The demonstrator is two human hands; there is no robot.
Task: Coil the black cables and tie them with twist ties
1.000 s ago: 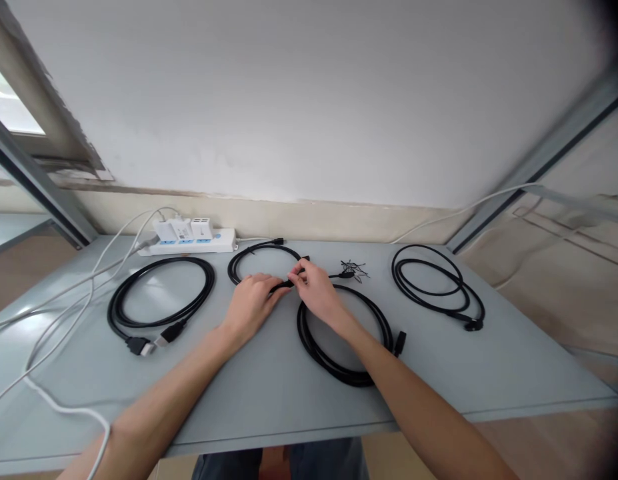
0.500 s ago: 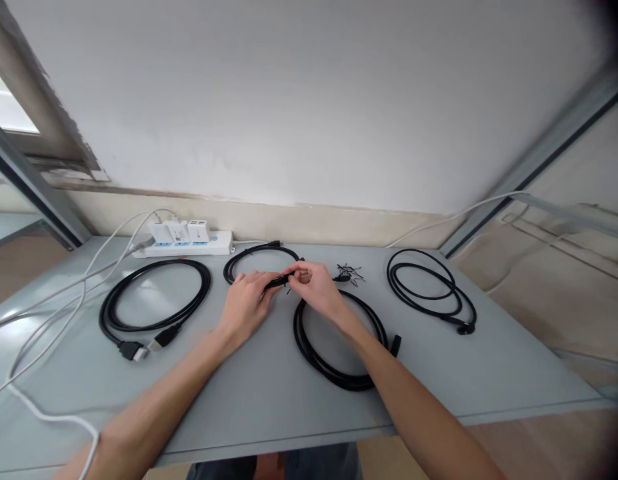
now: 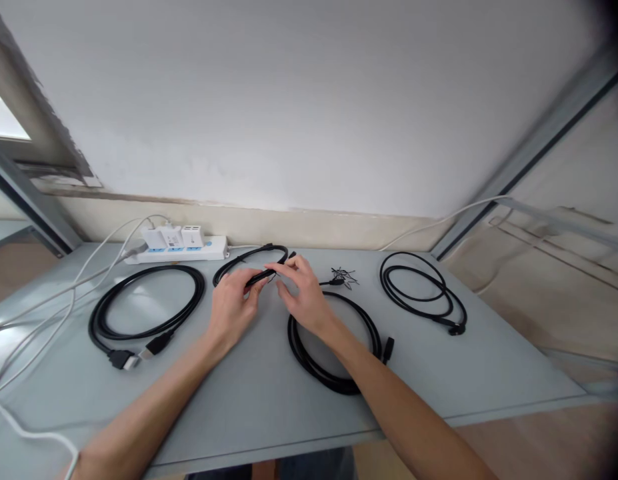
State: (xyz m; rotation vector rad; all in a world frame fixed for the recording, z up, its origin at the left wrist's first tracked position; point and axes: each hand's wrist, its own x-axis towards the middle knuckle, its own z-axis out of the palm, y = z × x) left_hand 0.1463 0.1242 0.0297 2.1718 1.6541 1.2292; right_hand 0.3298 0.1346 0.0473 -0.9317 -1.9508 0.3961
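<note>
The cable (image 3: 261,275) looks light and bendy, best held where left fingers (image 3: 241,275) pinch it, right fingers (image 3: 289,270) parted beside it.

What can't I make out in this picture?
All head view:
Held black coiled cable: partly hidden by the left hand.
Nearest round black cable coil: partly hidden by the right forearm.
Long white cables: cut off by the left edge.
Print on the middle white boxy adapter: too small.
Tangled thin black strands: too small to count.
</note>
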